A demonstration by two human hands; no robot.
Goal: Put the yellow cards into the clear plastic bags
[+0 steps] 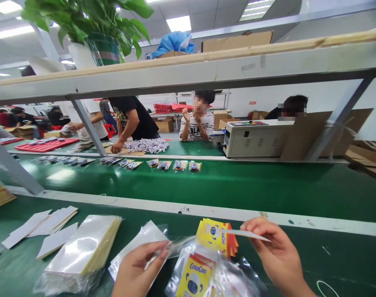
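I see left hand (135,268) pinching a clear bag (175,247), right hand (274,251) pinching a white strip (249,234) beside yellow cards (215,237).

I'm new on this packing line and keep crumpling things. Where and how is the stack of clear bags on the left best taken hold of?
Grip the stack of clear bags along its near right long edge, coming from the right, probably thumb on top and fingers underneath. It lies flat on the green table, and that yellowish side edge stands exposed. The white cards crowd its far left side.
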